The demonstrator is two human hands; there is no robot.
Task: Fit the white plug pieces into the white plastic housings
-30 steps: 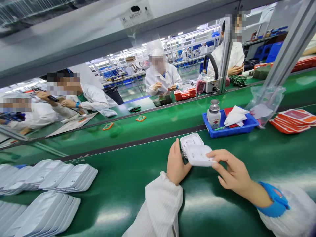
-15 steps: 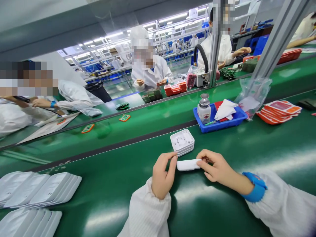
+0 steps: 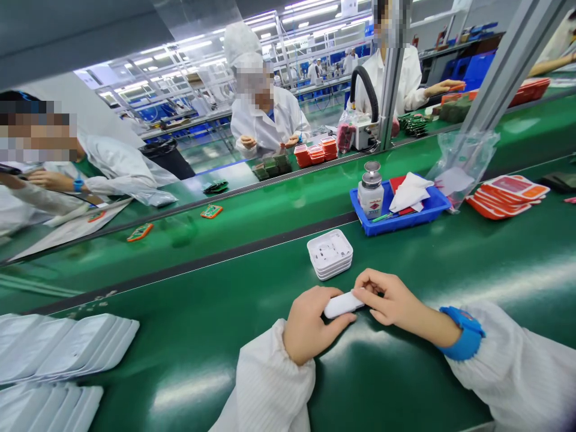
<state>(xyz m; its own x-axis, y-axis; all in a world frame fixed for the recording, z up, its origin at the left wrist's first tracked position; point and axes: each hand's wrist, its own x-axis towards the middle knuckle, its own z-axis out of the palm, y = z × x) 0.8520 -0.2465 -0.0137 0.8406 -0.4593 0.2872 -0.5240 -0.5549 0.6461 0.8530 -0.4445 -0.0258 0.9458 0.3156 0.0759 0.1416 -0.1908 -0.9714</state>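
Between my two hands is a white plastic case [image 3: 341, 305], seen edge-on with rounded ends. My left hand [image 3: 312, 324] is closed round its left end, fingers behind and thumb along the near side. My right hand [image 3: 390, 301], with a blue band at the wrist, pinches the right end. Just beyond them a short stack of white square plastic housings [image 3: 330, 252] sits on the green work surface [image 3: 202, 336], apart from both hands. The underside of the held case is hidden.
Rows of white plastic covers [image 3: 85, 348] lean at the left. A blue tray [image 3: 405, 222] holds a bottle [image 3: 371, 191] and white cloth. Orange-edged panels [image 3: 508, 197] are piled at the right. Across a green belt with orange-framed boards [image 3: 211, 211], co-workers [image 3: 270, 120] sit.
My left hand has moved from a fingertip touch at the case's left end to a grip around it. The case has tilted slightly, and the view has shifted a little.
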